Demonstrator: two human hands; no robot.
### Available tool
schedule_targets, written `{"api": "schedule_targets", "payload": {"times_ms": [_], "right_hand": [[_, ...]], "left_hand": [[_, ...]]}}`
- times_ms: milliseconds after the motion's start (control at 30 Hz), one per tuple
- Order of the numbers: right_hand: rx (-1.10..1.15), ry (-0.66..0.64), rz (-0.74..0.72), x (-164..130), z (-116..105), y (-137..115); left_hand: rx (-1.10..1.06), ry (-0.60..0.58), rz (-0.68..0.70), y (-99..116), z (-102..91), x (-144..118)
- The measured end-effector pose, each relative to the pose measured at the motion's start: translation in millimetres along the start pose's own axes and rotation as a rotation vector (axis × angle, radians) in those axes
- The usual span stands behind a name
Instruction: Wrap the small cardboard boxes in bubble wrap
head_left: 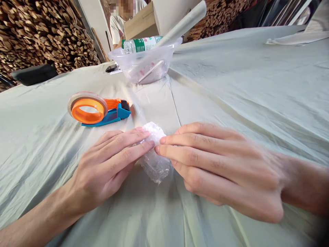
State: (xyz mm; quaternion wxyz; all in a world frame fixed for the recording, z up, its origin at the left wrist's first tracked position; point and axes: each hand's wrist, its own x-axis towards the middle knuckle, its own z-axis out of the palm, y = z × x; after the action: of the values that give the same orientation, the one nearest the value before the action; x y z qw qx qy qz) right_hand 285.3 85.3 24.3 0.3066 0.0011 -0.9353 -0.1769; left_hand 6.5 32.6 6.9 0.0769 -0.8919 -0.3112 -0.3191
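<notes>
I see my left hand (110, 164) and right hand (218, 168) with fingers pressed together, both flat against a bubble-wrapped bundle (155, 154) mid-table on the cloth (231, 85), well inside its edges; tape dispenser (97, 109) lies near, behind my left hand

Bright, soft daylight, wide-angle view, mild blur close in.

Evenly lit across the pale cloth (231, 85), with only faint shadows under the left hand (108, 164) and right hand (218, 168). Soft sheen along the folds, small glints on the plastic bowl (146, 63) and the bubble wrap (155, 154) (no harsh glare). Slightly smeared at the right wrist; bent and stretched toward the edges, dark in the lower right corner. Softer focus far back.
</notes>
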Motion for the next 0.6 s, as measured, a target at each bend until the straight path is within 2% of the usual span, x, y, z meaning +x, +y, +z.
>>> {"api": "schedule_targets", "payload": {"times_ms": [167, 267, 400, 600], "right_hand": [[-0.02, 0.068, -0.064, -1, 0, 5], [0.02, 0.026, -0.043, -4, 2, 7], [0.053, -0.023, 0.06, -9, 12, 4], [0.019, -0.067, 0.019, -11, 19, 3]], "left_hand": [[0.003, -0.001, -0.019, 0, 0.0, 0], [0.002, -0.003, -0.044, 0, -1.1, 0], [0.018, 0.013, -0.02, -1, -1.8, -1], [0.033, 0.039, -0.044, 1, 0.1, -1]]}}
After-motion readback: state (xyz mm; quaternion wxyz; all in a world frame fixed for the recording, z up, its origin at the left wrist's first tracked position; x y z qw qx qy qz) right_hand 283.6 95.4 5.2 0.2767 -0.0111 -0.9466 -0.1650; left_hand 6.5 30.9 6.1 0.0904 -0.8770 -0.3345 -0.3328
